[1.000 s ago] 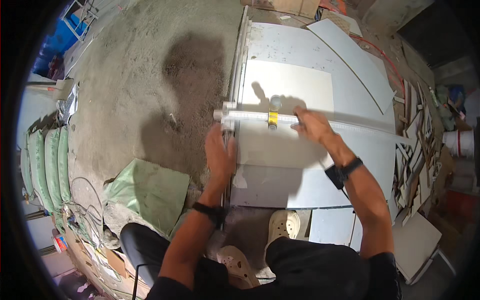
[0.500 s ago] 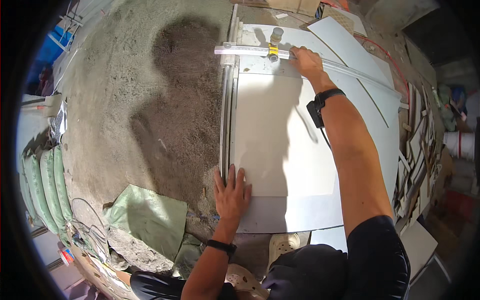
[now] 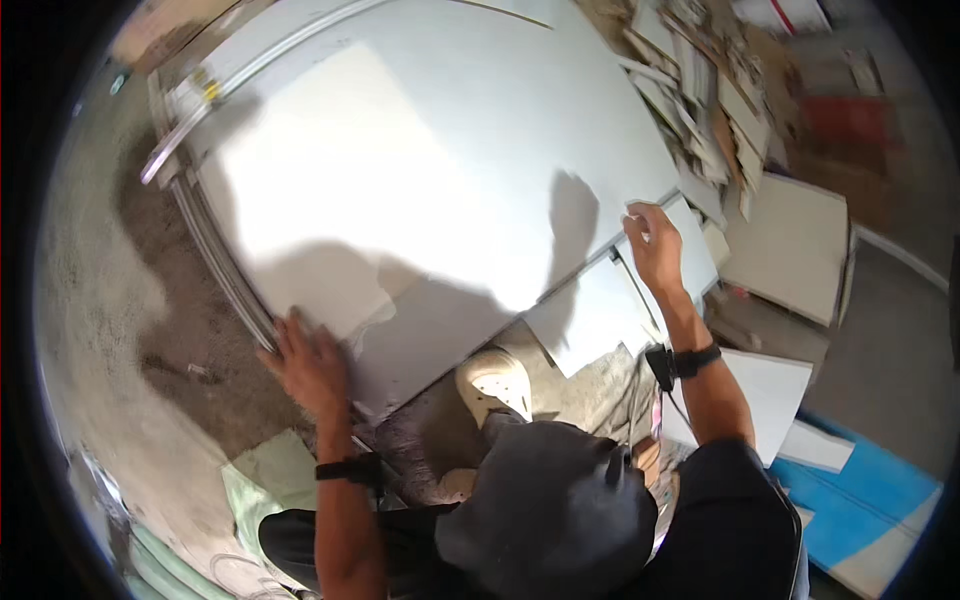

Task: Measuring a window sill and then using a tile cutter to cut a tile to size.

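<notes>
A pale tile (image 3: 340, 170) lies on a large white board (image 3: 500, 90), brightly lit in the middle. Across its far side runs a metal guide bar (image 3: 300, 38) with a yellow-marked slider (image 3: 210, 90). Along the left edge is a metal rail (image 3: 222, 255). My left hand (image 3: 308, 370) rests with fingers spread at the near left corner of the tile, beside that rail. Over the board's right edge hangs my right hand (image 3: 655, 250), fingers loosely bent and thumb apart, with nothing seen in it.
Tile offcuts (image 3: 690, 110) are piled beyond the board's right side. White pieces (image 3: 590, 320) lie by its near edge, close to my shoe (image 3: 495, 382). A green sack (image 3: 270, 475) is at the lower left, and a blue sheet (image 3: 840, 490) at the lower right.
My right hand has left the guide bar and come back to the board's near right edge. The view has turned to the right. My left hand stays by the tile's near left corner.
</notes>
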The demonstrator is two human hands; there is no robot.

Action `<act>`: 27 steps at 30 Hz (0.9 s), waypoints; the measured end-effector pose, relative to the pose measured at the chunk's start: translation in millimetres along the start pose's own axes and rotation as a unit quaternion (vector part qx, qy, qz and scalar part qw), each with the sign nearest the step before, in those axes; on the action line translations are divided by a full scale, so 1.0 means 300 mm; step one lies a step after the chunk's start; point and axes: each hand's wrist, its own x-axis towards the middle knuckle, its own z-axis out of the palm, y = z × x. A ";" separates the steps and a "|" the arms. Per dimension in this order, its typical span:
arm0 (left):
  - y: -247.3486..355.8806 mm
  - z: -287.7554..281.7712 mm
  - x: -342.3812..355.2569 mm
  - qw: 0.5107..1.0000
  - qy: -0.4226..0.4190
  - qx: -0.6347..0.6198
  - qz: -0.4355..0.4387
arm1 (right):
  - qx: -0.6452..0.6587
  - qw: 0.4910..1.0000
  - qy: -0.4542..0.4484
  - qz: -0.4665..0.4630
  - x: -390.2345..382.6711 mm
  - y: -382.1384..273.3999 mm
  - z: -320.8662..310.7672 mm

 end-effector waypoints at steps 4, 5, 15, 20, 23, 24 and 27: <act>0.013 0.040 -0.017 0.999 -0.015 -0.036 -0.003 | -0.019 0.981 0.059 0.184 -0.443 0.309 -0.140; -0.006 0.038 -0.026 0.999 -0.017 -0.035 0.020 | -0.017 0.982 0.059 0.176 -0.574 0.354 -0.119; -0.237 0.067 -0.031 0.983 -0.093 -0.033 0.154 | 0.078 0.944 -0.056 0.317 -1.386 0.218 0.151; -0.208 0.046 -0.058 0.981 -0.054 -0.002 0.186 | 0.111 0.905 -0.116 0.394 -1.636 0.167 0.188; -0.192 0.034 -0.065 0.984 -0.080 -0.020 0.156 | 0.146 0.883 -0.158 0.417 -1.703 0.143 0.179; -0.198 0.046 -0.060 0.983 -0.096 -0.004 0.155 | 0.152 0.883 -0.166 0.411 -1.707 0.145 0.186; -0.238 0.073 -0.050 0.981 -0.081 0.020 0.174 | 0.180 0.894 -0.159 0.378 -1.657 0.143 0.210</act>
